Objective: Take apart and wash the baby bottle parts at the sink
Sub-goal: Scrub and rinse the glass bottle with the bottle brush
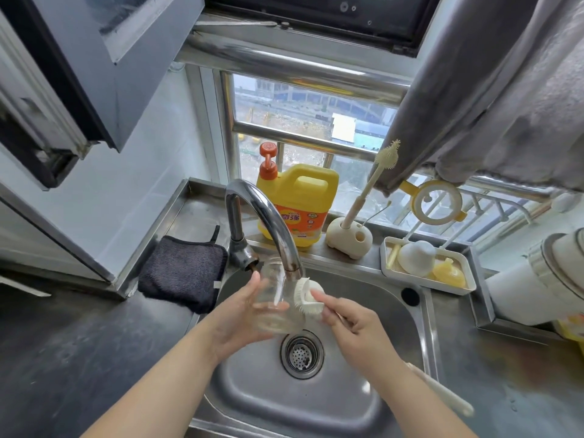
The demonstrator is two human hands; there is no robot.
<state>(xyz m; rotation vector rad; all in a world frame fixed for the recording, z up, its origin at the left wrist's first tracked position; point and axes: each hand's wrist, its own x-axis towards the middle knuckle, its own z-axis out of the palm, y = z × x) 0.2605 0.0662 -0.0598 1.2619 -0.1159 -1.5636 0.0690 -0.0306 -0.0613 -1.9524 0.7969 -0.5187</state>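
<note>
Holding a clear bottle [274, 298] over the sink [392, 314], just under the spout of the tap [268, 213], with the left hand [243, 317] cupped around its near side, fingers curling onto the glassy wall. Gripping a white brush [308, 295] in the right hand [357, 327], thumb and fingers closed around the handle just behind the bristled head, the long handle running back under the wrist and sticking out past the forearm over the sink's right rim. Pressing the brush head against the right side of the bottle, near its lower end. Hanging directly above the round drain [302, 354].

Standing on the ledge behind the sink: a yellow soap jug [300, 203] with an orange pump, and just right of it a cream holder [349, 240] with a thin nipple brush [377, 172] rising out of it at a tilt. Lying in a shallow tray [455, 287] to the right: a white dome-shaped cap [415, 257] and a yellowish nipple [450, 273], touching each other. Leaning above the tray, a yellow-handled ring [437, 202]. Lying on the tabletop [63, 343] left of the sink, a dark cloth [183, 270]. Hanging over the window at upper right, a grey towel [505, 90].
</note>
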